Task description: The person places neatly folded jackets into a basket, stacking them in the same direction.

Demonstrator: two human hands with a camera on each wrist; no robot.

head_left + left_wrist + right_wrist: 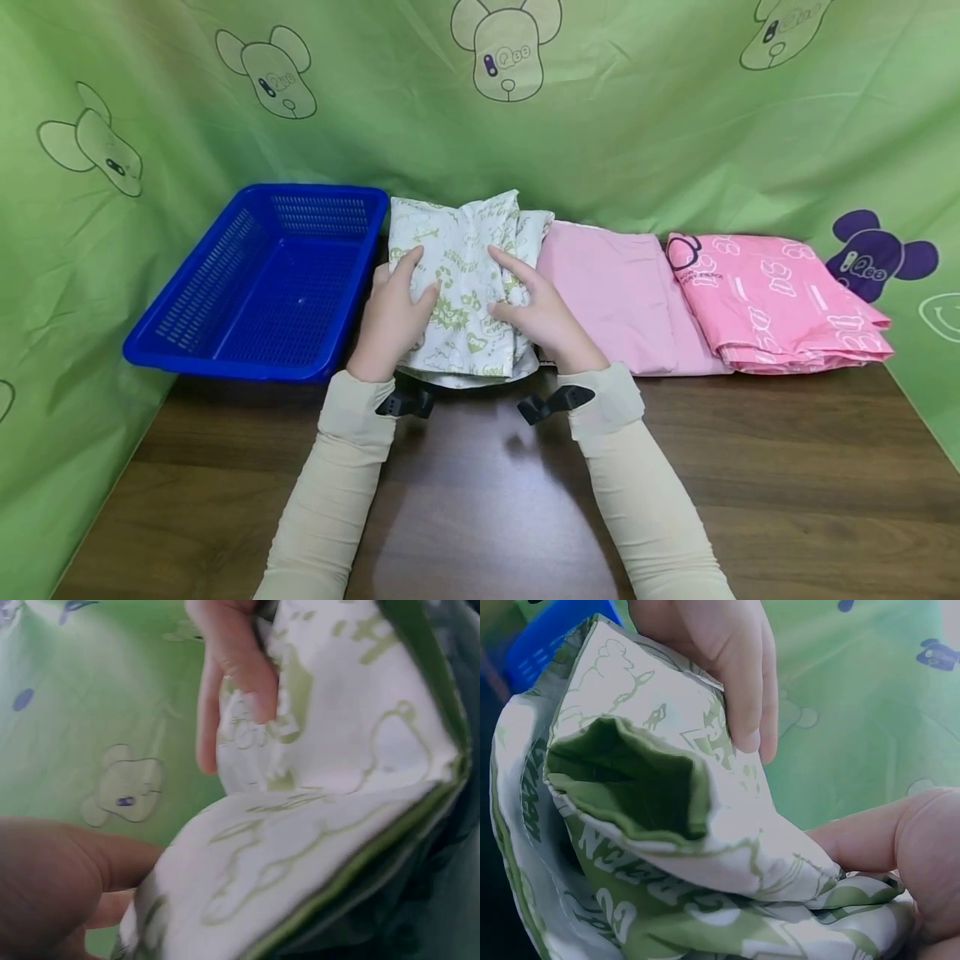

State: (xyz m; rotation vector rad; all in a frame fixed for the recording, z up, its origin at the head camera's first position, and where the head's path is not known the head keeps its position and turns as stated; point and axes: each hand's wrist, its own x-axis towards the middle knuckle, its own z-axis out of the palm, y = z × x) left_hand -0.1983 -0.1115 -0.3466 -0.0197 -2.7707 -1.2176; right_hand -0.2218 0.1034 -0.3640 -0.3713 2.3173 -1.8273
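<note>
A folded white garment (457, 283) with green lettering and cartoon prints lies at the back middle, over another layer of the same fabric. On its left side, my left hand (392, 321) grips it, thumb and a finger over the top. My right hand (551, 321) holds the right side in the same way; its remaining fingers are hidden in the head view. From the left wrist, the garment (322, 825) shows stacked layers with a green inner face. An open tube end with green lining (630, 780) faces the right wrist camera.
A blue plastic basket (322, 367) with perforated sides stands left of the garment. To the right lie a folded plain pink cloth (607, 300) and a brighter pink printed cloth (780, 304). A green printed curtain (397, 108) hangs behind the brown wooden table (480, 500).
</note>
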